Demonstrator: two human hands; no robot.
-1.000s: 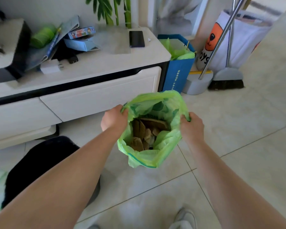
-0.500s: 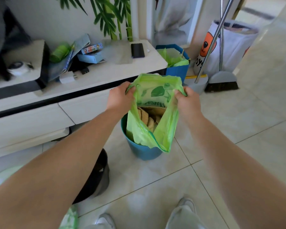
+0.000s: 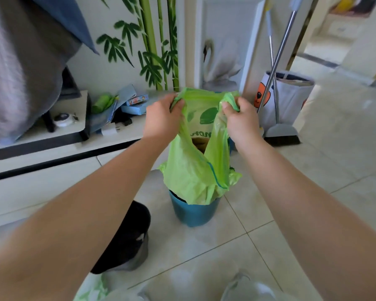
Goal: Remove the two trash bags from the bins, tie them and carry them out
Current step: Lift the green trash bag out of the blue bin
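Observation:
A light green trash bag hangs stretched upward, its bottom still inside a small blue bin on the tiled floor. My left hand grips the bag's top edge on the left, and my right hand grips the top edge on the right. Brown cardboard scraps show through the bag's open mouth. A second bin, dark with a black liner, stands to the left of the blue one, partly hidden by my left forearm. A bit of pale green plastic lies at the bottom edge.
A low white cabinet with small boxes and a charger runs along the left. A broom and dustpan lean by a white printed bag at the right. My shoes show at the bottom.
Both hands have lifted the green bag's top edges much higher, drawing the bag up out of the blue bin. The view has tilted upward.

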